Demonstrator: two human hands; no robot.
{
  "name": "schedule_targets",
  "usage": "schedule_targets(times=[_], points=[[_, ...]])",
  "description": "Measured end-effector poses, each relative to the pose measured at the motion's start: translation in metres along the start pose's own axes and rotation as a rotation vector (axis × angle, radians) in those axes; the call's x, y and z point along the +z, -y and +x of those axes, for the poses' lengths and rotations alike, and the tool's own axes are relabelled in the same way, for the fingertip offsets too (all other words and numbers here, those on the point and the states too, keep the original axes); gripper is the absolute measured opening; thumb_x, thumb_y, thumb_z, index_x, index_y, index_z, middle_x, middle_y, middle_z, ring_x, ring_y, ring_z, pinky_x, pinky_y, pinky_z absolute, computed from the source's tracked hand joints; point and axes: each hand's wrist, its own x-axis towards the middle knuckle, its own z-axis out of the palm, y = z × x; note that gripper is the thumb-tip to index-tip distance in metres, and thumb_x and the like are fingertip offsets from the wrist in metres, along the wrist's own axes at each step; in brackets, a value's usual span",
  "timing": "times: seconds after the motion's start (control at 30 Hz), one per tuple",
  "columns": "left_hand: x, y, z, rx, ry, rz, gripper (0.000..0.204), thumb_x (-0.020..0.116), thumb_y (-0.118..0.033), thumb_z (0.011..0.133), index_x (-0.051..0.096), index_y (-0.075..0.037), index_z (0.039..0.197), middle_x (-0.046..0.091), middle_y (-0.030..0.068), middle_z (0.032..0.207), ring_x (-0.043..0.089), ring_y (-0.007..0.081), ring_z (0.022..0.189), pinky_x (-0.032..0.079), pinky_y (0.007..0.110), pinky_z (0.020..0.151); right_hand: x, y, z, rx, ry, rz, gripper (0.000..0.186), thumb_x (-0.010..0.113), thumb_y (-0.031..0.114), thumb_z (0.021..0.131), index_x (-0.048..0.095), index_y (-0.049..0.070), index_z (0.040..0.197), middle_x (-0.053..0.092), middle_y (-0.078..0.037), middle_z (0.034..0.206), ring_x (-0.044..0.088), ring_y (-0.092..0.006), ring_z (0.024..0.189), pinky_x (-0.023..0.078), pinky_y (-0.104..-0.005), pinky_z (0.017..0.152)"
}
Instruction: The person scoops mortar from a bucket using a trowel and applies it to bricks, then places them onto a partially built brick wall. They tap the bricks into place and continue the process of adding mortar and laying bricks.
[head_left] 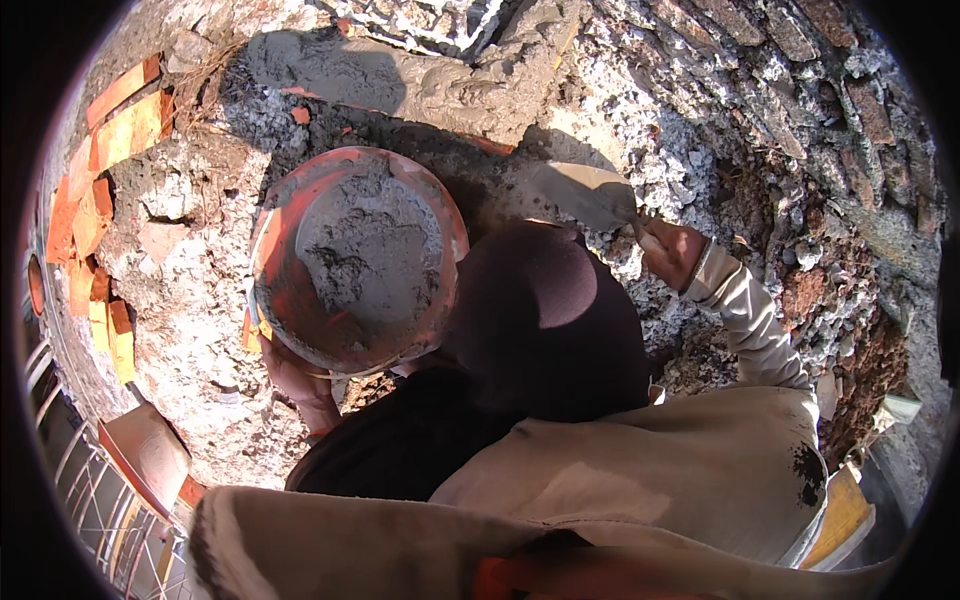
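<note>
The red bucket (288,215), left of centre, looks heavy with soft, sticky grey mortar (385,240); lift by rim and base. Right of it, the trowel (590,195) seems light, stiff; the right grip (670,250) clasps its handle end. The left grip (298,385) meets the bucket's near-left side, closure hidden.

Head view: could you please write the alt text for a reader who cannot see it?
The right hand grips a trowel beside a red bucket of grey mortar, while the left hand touches the bucket's near left side. Orange bricks lie at the far left on rough, sunlit ground.
</note>
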Motion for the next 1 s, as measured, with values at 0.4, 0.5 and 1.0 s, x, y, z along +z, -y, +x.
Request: schedule_targets(times=[0.4, 0.5, 1.0], points=[[-0.01, 0.009, 0.0, 0.078, 0.0, -0.096, 0.06, 0.029, -0.042, 0.104, 0.039, 0.004, 0.142, 0.045, 0.0196, 0.144, 0.042, 0.034, 0.133, 0.03, 0.045, 0.114, 0.118, 0.018, 0.122, -0.119, -0.493, -0.659, 0.037, 0.055, 0.016, 0.087, 0.055, -0.009, 0.114, 0.058, -0.02, 0.094, 0.064, -0.0287, 0.073, 0.056, -0.0422, 0.056], [-0.006, 0.009, -0.001, 0.077, 0.022, -0.115, 0.061, 0.029, -0.042, 0.104, 0.036, 0.003, 0.143, 0.043, 0.02, 0.145, 0.04, 0.0338, 0.134, 0.029, 0.045, 0.114, 0.105, 0.011, 0.098, -0.371, -0.597, -0.442, 0.036, 0.06, 0.015, 0.086, 0.055, -0.006, 0.115, 0.058, -0.018, 0.092, 0.063, -0.0265, 0.073, 0.055, -0.0353, 0.059], [-0.016, 0.008, 0.004, 0.076, 0.02, -0.047, 0.06, 0.03, -0.043, 0.104, 0.04, 0.003, 0.141, 0.047, 0.0184, 0.142, 0.045, 0.0334, 0.13, 0.033, 0.045, 0.111, -0.083, 0.02, 0.136, -0.352, -0.153, -0.863, 0.026, 0.048, 0.017, 0.092, 0.057, 0.012, 0.116, 0.058, -0.008, 0.09, 0.064, -0.0294, 0.072, 0.054, -0.0385, 0.066]])
